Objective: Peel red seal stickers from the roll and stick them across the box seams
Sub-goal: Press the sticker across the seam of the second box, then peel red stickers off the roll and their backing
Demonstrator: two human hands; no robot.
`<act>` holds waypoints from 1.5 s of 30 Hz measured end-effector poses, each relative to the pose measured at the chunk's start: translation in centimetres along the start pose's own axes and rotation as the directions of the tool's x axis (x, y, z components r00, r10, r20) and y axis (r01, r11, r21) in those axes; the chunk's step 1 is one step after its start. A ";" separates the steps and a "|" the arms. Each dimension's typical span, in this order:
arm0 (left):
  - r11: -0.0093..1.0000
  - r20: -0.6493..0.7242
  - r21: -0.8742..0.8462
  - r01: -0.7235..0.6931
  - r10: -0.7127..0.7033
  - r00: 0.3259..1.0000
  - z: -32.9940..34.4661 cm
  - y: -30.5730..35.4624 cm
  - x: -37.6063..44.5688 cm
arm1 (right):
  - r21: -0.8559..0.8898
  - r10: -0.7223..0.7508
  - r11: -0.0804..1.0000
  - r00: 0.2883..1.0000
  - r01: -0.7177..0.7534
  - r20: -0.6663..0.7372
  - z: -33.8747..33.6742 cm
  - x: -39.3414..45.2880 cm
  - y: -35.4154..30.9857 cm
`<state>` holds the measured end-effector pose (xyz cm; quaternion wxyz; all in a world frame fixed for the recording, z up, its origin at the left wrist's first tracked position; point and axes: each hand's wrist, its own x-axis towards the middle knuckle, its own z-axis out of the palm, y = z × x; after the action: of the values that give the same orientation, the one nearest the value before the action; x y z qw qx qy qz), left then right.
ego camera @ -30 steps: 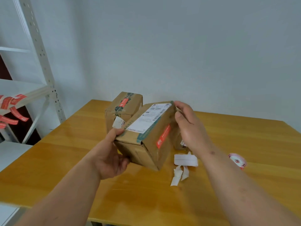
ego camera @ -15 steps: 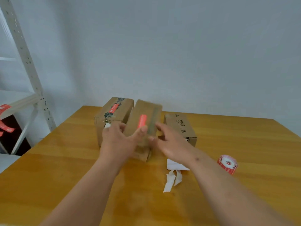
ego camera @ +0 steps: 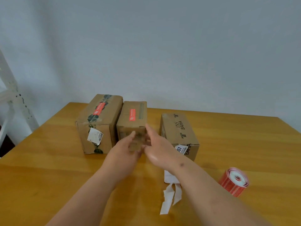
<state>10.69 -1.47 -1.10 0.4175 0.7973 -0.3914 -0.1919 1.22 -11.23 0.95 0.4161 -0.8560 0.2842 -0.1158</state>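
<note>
**Two boxes sealed, third bare, hands empty**

Right, three cardboard boxes sit in a row on the wooden table (ego camera: 48, 176). The left box (ego camera: 97, 126) has a red seal sticker (ego camera: 99, 108) across its taped top seam. The middle box (ego camera: 132, 119), touching it, has its own red sticker (ego camera: 132, 115) on top. The right box (ego camera: 178, 132) stands a little apart and shows no red sticker on the faces in view.

Left hand (ego camera: 125, 149) and right hand (ego camera: 156, 149) hover just in front of the middle box, fingers loosely spread, holding nothing. Motion blur makes it hard to say whether the fingertips touch the box.

The sticker roll (ego camera: 234, 181) lies on its side near the right forearm, well apart from both hands. White backing strips (ego camera: 171, 196) lie partly under that arm.

Risks, as a guess: the right forearm sweeping toward the roll could knock it rolling off the table, or drag the backing strips along. The middle sticker sits beside the dark tape line, so it may not actually bridge the seam.
</note>
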 end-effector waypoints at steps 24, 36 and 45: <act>0.995 0.181 0.037 0.088 -0.093 0.979 3.9 1.0 -1.7 | -0.494 -0.051 0.860 0.940 -0.131 -0.338 -2.8 -4.9 6.7; 0.994 0.255 0.047 0.102 -0.111 0.961 5.3 1.0 -2.5 | -0.766 0.062 0.642 0.998 -0.034 0.007 -1.5 -6.3 8.6; 0.987 0.224 -0.071 0.147 -0.128 0.966 5.2 1.3 -2.2 | -0.473 0.047 0.863 0.959 -0.179 -0.278 -3.9 -6.2 7.6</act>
<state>5.45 -2.85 -3.13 0.3917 0.7778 -0.3698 -0.3238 -8.46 -13.92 -2.25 0.1496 -0.8930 0.4059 -0.1246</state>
